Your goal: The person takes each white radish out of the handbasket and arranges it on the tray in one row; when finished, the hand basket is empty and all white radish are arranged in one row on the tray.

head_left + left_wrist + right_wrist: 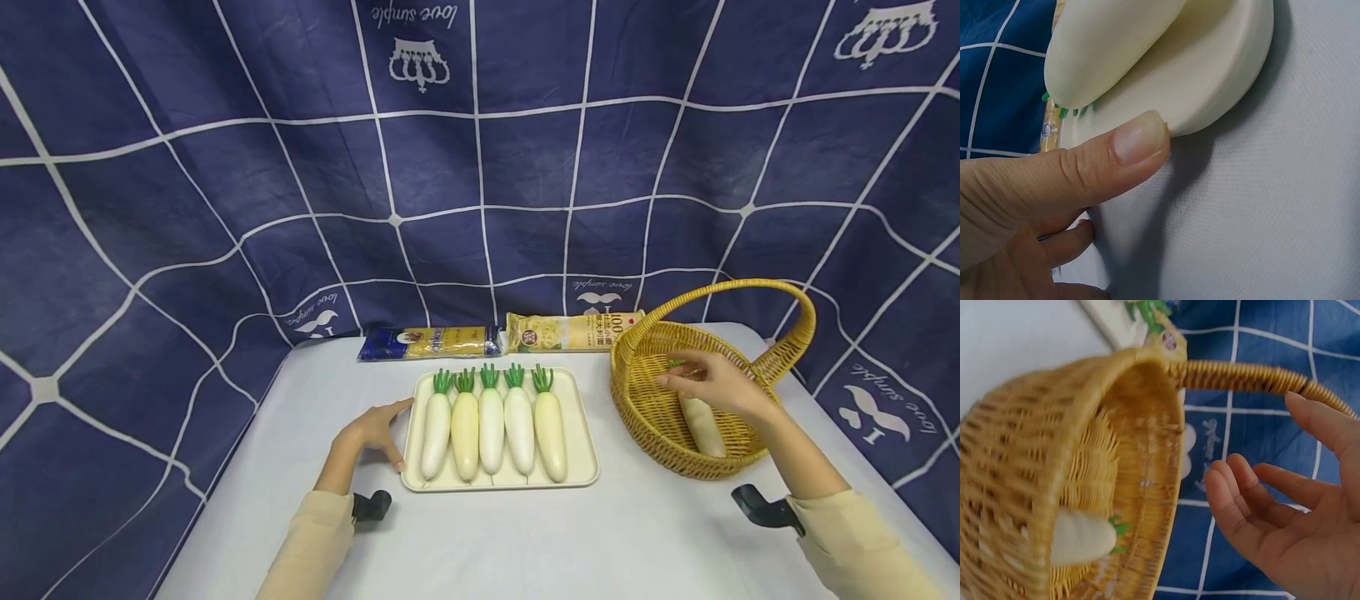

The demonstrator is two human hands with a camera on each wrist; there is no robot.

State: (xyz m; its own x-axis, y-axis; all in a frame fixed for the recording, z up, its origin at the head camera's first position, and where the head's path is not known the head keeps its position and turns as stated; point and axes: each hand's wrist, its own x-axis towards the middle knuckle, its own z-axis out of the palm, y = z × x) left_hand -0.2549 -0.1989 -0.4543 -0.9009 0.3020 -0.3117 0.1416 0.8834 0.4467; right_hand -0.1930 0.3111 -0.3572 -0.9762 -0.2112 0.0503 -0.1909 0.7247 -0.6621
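My left hand (371, 429) is at the left rim of a cream tray (585, 433), thumb and fingers spread. In the left wrist view the thumb (1116, 147) reaches the tray's rim (1229, 94). Several toy white radishes (491, 429) with green tops lie side by side on the tray, some whiter, some yellower. Over a wicker basket (645, 417) hovers my right hand (716, 385), fingers loosely bent and nothing between them. One more radish (703, 427) lies inside the basket, its upper part overlapped by the hand in the head view; the right wrist view shows its green top.
Behind the tray lie a blue-and-yellow packet (427, 342) and a yellow noodle packet (562, 332). The basket's tall arched handle (720, 287) rises over its opening. A dark blue checked curtain (525, 167) hangs at the back of the white table (525, 542).
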